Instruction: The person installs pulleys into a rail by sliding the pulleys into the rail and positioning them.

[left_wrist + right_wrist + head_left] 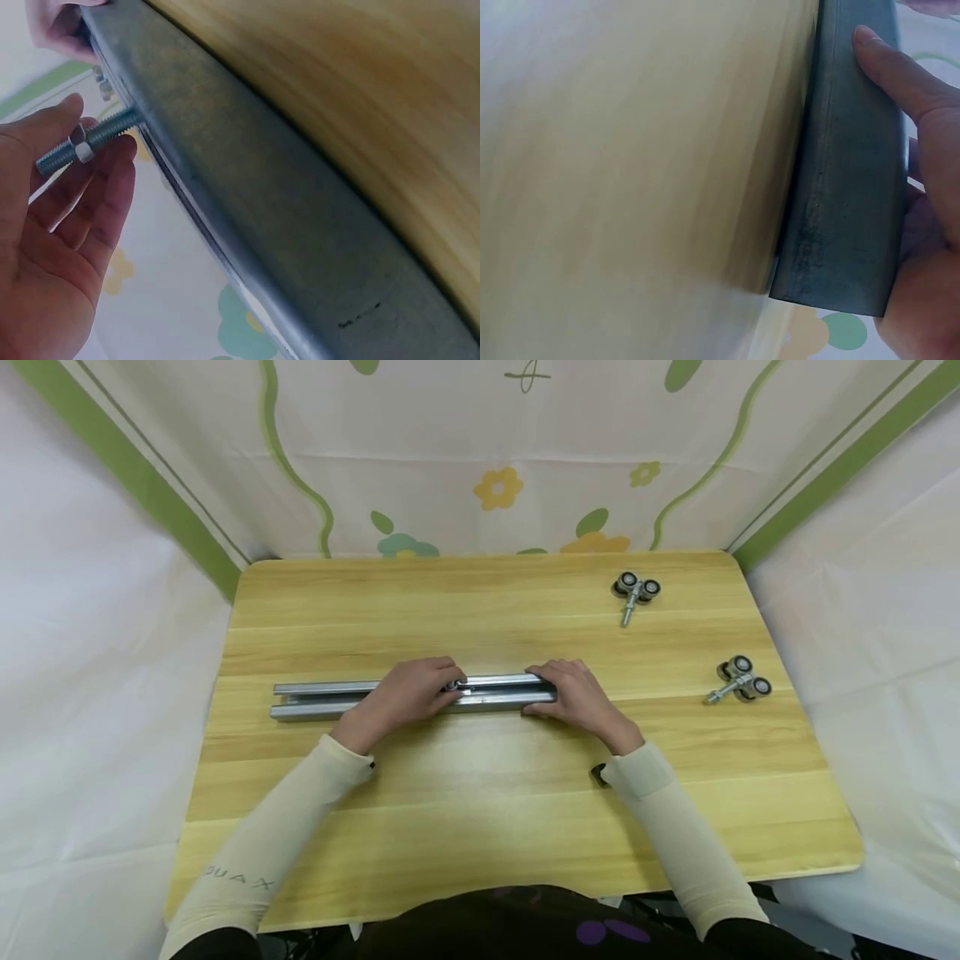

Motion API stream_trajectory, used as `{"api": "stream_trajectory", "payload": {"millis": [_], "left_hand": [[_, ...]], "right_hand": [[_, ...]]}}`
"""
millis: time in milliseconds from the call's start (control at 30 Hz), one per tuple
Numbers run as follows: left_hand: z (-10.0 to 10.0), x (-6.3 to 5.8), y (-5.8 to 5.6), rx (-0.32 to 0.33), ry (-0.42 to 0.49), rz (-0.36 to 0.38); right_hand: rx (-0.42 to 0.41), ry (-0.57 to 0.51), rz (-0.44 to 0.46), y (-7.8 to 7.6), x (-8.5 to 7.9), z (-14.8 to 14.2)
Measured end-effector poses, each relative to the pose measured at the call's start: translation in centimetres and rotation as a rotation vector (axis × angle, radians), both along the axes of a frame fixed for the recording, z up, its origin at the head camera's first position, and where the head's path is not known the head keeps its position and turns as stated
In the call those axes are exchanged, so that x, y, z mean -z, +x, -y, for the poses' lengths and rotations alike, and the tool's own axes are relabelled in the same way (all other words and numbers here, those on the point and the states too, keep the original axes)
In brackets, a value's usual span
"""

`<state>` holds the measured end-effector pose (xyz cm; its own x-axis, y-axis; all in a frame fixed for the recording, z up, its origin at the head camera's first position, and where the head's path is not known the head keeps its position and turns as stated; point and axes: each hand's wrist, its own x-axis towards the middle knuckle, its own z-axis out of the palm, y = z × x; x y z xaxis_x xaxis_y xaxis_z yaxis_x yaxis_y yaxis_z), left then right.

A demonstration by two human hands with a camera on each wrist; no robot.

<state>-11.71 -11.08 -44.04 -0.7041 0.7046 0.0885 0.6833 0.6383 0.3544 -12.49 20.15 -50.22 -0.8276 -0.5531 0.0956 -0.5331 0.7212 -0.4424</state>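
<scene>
A galvanised steel channel rail (491, 700) lies lengthwise across the wooden table, its slot facing up. Out of that slot stands a threaded bolt (112, 129) with a hex nut (81, 144) on it; whatever it joins inside the rail is hidden. My left hand (412, 693) curls its thumb and fingers about this bolt, over the middle of the rail. At the rail's right end my right hand (581, 697) grips across it, the thumb (889, 64) flat along the near side wall and the fingers at the far side.
Two roller trolleys with bolts lie on the table (487, 827): one trolley (633, 596) at the back right, another trolley (738, 681) near the right edge. A patterned cloth (442, 435) hangs behind the table, and white cloth (97, 693) lines both sides.
</scene>
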Motion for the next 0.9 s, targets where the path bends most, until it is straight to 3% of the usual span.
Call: {"api": "stream_trajectory", "payload": {"millis": [300, 900], "left_hand": [[-0.11, 0.17, 0.21, -0.049, 0.027, 0.033], [0.71, 0.38, 0.62, -0.067, 0.137, 0.115]], "right_hand": [[-0.001, -0.023, -0.005, -0.08, -0.12, 0.05], [0.010, -0.035, -0.012, 0.17, 0.18, 0.02]]}}
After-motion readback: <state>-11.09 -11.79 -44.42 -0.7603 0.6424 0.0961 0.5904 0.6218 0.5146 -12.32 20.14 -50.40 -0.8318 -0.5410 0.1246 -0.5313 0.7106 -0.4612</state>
